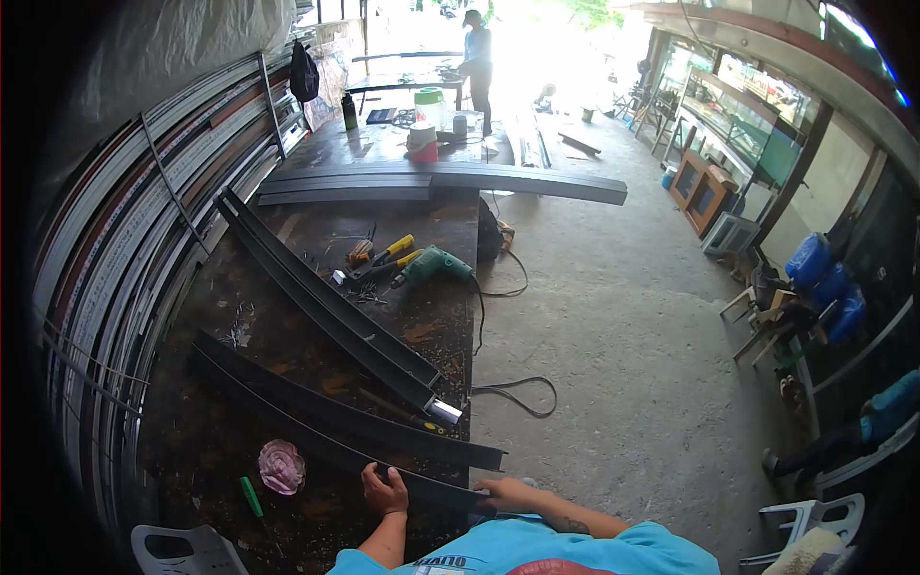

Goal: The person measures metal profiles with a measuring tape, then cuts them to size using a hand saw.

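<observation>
A long dark metal profile (331, 443) lies slantwise across the near end of the dark workbench (316, 225). My left hand (385, 493) grips its near edge, thumb and fingers curled over it. At the profile's right end, by the bench edge, my right hand (510, 495) is closed on it; some fingertips are hidden. Just beyond lies a pair of dark channels (326, 297), with a short silver metal piece (444, 411) at their near end. Left of my left hand are a pink glass ashtray (282, 467) and a green marker-like item (251, 496).
A green drill (436, 267) with a trailing cord and yellow-handled tools (395, 251) lie mid-bench. Grey profiles (441, 179) cross farther back, overhanging right. Metal bars (115, 259) fill the left rack. A person (477, 67) stands at the far table. Plastic chairs (187, 551) flank me.
</observation>
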